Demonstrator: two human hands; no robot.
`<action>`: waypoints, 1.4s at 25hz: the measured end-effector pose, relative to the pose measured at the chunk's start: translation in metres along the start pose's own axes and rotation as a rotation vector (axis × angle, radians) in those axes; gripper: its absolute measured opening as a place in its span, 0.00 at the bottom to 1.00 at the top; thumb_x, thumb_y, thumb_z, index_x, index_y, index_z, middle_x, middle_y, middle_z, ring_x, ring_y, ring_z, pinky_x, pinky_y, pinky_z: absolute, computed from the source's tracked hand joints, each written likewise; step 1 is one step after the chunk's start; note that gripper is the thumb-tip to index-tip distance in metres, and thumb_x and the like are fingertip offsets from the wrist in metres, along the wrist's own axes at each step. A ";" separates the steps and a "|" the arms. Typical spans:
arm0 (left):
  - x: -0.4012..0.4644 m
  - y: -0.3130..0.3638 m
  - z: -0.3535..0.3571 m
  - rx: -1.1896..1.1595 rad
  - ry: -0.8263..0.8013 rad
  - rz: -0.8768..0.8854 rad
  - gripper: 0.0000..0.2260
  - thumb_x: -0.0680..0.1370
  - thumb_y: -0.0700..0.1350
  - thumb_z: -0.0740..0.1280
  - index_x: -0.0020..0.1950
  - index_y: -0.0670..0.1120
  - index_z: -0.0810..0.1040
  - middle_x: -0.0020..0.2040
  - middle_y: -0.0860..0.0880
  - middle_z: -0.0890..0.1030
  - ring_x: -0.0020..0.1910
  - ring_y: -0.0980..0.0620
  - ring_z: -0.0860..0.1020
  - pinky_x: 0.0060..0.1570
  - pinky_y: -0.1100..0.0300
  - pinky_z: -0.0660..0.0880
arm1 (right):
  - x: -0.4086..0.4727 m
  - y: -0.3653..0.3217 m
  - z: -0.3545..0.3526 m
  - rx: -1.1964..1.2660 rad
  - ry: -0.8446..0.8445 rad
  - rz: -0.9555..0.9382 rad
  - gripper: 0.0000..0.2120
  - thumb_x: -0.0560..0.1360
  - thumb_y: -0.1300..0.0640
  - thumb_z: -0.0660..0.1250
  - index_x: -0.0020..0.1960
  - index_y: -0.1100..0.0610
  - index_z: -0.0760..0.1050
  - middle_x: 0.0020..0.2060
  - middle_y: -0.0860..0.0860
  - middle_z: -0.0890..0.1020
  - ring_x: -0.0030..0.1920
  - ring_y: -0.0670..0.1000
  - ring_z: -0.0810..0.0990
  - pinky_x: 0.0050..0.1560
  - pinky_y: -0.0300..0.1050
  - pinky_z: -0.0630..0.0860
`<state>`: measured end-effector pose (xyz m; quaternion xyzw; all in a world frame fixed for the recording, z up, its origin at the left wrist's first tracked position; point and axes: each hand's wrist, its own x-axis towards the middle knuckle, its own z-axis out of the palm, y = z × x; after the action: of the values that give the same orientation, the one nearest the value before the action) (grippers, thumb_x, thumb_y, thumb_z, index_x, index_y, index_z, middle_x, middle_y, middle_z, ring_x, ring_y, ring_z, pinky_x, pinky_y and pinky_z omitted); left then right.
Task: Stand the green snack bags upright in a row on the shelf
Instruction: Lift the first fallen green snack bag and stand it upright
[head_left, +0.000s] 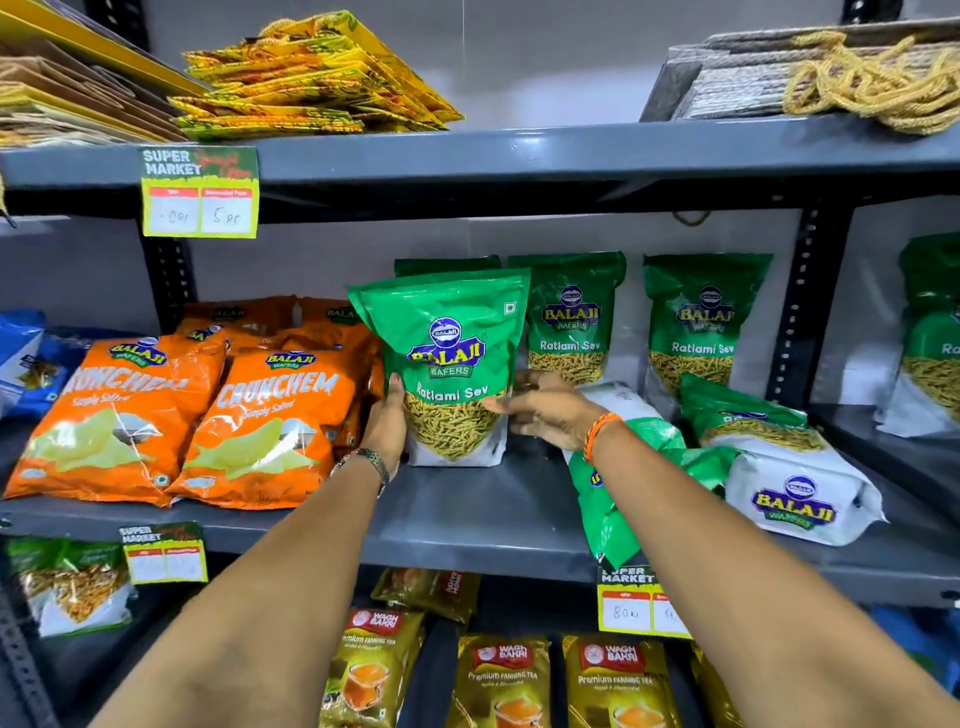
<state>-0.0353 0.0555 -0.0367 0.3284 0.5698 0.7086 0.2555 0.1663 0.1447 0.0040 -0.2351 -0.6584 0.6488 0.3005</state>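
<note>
A green Ratlami Sev bag stands upright on the grey middle shelf. My left hand grips its left edge and my right hand holds its lower right side. Behind it the top of another green bag shows. Two more green bags stand upright against the back wall to the right. Other green bags lie flat at the right: one at the back, one showing its white end, and one partly under my right forearm.
Orange Crunchem bags lean just left of the held bag, blue bags beyond them. A black upright post bounds the bay at the right, another green bag past it. Tea packets fill the shelf below.
</note>
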 end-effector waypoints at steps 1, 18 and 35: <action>0.007 -0.003 0.002 -0.062 0.009 -0.015 0.19 0.84 0.58 0.54 0.60 0.47 0.77 0.62 0.44 0.81 0.64 0.43 0.79 0.69 0.45 0.72 | 0.004 0.003 0.003 0.008 -0.008 0.005 0.16 0.72 0.66 0.76 0.57 0.56 0.79 0.56 0.53 0.86 0.60 0.53 0.82 0.65 0.55 0.74; 0.032 -0.007 0.012 -0.394 0.075 -0.228 0.15 0.84 0.56 0.57 0.51 0.50 0.80 0.36 0.49 0.87 0.33 0.52 0.86 0.31 0.56 0.82 | 0.024 0.029 0.027 -0.017 0.259 -0.060 0.14 0.74 0.38 0.71 0.53 0.45 0.76 0.56 0.42 0.81 0.63 0.55 0.75 0.64 0.65 0.73; -0.020 0.002 -0.006 -0.414 0.021 -0.260 0.22 0.84 0.58 0.56 0.69 0.47 0.76 0.68 0.44 0.81 0.65 0.45 0.80 0.69 0.44 0.74 | -0.023 0.039 0.046 -0.082 0.296 -0.113 0.28 0.72 0.37 0.72 0.67 0.50 0.74 0.67 0.50 0.79 0.67 0.56 0.77 0.68 0.64 0.73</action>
<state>-0.0265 0.0367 -0.0392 0.1853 0.4527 0.7748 0.4006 0.1472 0.0978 -0.0353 -0.3027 -0.6449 0.5618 0.4205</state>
